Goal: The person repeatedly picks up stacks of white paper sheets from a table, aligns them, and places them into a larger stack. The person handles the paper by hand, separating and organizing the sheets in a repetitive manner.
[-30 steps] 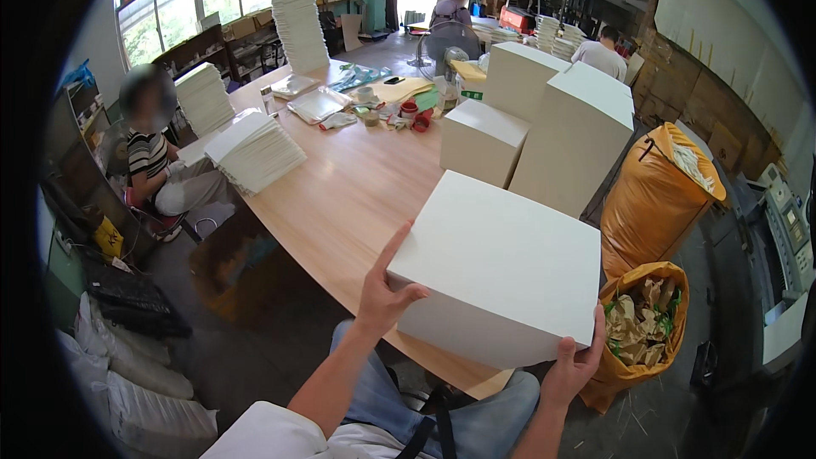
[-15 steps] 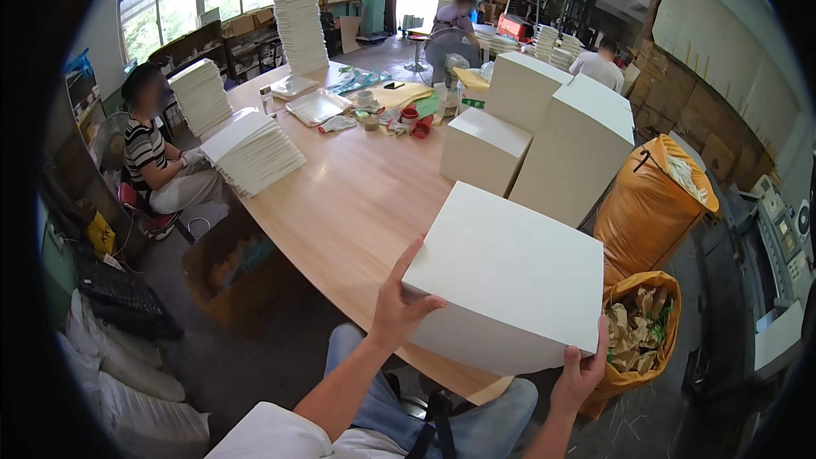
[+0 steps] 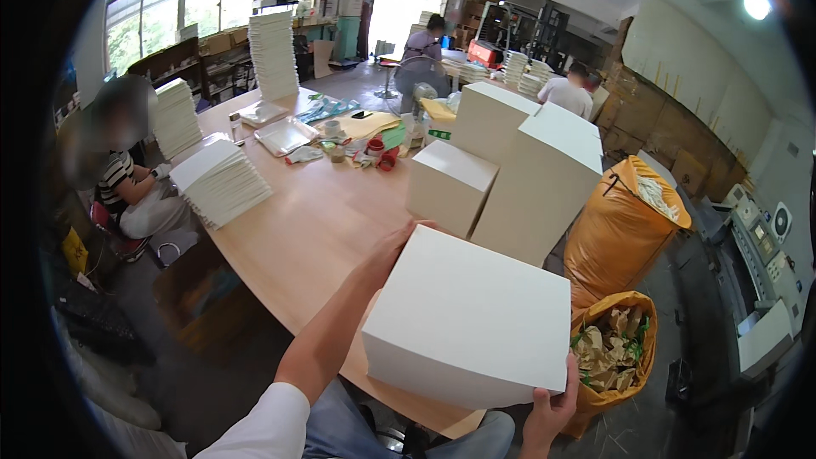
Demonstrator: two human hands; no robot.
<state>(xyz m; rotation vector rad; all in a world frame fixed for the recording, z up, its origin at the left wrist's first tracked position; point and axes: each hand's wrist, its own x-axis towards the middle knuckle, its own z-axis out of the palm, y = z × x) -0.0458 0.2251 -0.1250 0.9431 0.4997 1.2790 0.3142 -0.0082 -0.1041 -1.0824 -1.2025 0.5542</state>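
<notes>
1. The person holds a big white box (image 3: 472, 319) with both hands. It is up in the air, over the near edge of the wooden worktop (image 3: 306, 229), close to the person's body.

2. The left hand (image 3: 393, 248) lies flat on the left side of the box, near its top back corner. Its fingers are spread open and press against the wall. They do not curl around anything.

3. The right hand (image 3: 551, 408) is under the near right bottom corner. Its fingers wrap the edge from below and the thumb comes up the side. So this hand carries the weight and the left hand steadies it.

4. To hold it well, I think both hands should push in at the same time, so the box cannot slip. A smooth white box like this may slide on flat fingers.

5. It looks best to keep the box level and not squeeze too hard, because thin card walls could bend in.

6. More white boxes (image 3: 510, 166) stand on the worktop just behind it. The box in hand is apart from them.

7. A stack of flat white sheets (image 3: 223, 180) lies on the left of the worktop, near a seated person (image 3: 127, 178).

8. An orange bag (image 3: 619, 221) stands right of the worktop. A lower orange bag of paper scraps (image 3: 614, 347) sits just beside the box.
</notes>
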